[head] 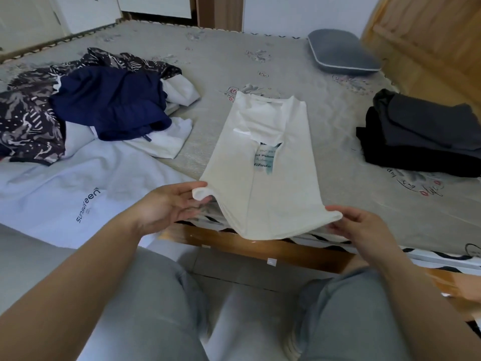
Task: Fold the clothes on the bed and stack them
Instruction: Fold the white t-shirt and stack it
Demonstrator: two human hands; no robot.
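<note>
White shirt (263, 162) pinched in both hands' fingers (335, 212)

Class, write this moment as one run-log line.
step: folding white T-shirt | left hand: grips hem corner | right hand: grips other corner | stack: dark folded pile

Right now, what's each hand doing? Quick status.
Left hand: pinches the near left corner of the white T-shirt.
Right hand: grips the shirt's near right corner.

**Counts on the bed**

1 white T-shirt (263, 162), sides folded in. 1 dark folded stack (421, 136), maybe 2–3 garments, edges unclear. 1 unfolded heap (86, 108): navy, patterned, white and pale blue pieces. 1 grey pillow (341, 52). 2 hands.
</note>
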